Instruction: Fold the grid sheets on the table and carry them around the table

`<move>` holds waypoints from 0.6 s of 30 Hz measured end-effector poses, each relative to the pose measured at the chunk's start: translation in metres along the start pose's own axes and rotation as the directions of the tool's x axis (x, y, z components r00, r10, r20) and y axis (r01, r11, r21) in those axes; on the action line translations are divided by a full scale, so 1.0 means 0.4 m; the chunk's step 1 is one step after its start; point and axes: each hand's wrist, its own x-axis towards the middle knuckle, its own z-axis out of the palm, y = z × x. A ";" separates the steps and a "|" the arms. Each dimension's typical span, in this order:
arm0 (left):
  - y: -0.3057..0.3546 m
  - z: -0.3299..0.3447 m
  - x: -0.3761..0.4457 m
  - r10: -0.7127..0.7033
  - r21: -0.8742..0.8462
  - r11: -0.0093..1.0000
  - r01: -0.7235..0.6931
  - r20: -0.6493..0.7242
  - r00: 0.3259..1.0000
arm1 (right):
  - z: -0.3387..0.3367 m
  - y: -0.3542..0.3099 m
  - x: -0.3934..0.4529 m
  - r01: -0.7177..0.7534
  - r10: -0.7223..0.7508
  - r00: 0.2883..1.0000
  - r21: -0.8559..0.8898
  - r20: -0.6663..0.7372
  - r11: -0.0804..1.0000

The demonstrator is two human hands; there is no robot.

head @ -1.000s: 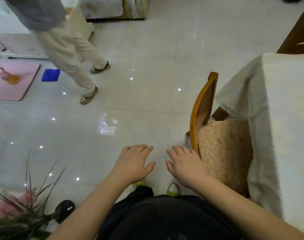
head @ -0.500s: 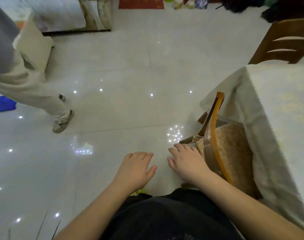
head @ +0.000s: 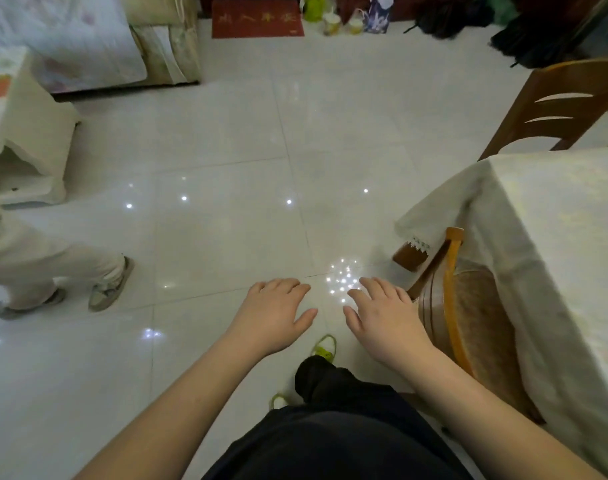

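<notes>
My left hand (head: 274, 313) and my right hand (head: 382, 317) hover palm down in front of me over the shiny tiled floor, fingers spread, holding nothing. The table (head: 552, 216) under a cream cloth fills the right side, its corner just ahead of my right hand. No grid sheet shows anywhere in the head view.
A wooden chair (head: 451, 306) with a patterned cushion is tucked under the table beside my right hand. A second chair (head: 555, 109) stands at the far right. Another person's legs (head: 53, 271) stride at the left edge. A covered stool (head: 22, 133), a bed and a red mat (head: 257, 19) lie farther off.
The view has swung right and forward along the table; the other person has slid towards the left edge. Both hands stay empty and spread.
</notes>
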 end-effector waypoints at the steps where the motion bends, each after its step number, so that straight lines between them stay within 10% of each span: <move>1: -0.008 -0.014 0.033 0.006 0.004 1.000 -0.006 0.004 1.000 | -0.006 0.012 0.025 -0.010 0.010 1.000 0.015 0.005 1.000; 18: -0.058 -0.430 0.657 0.146 0.100 0.985 -0.141 -0.041 0.988 | -0.337 0.266 0.520 -0.149 0.156 0.987 0.169 -0.031 0.974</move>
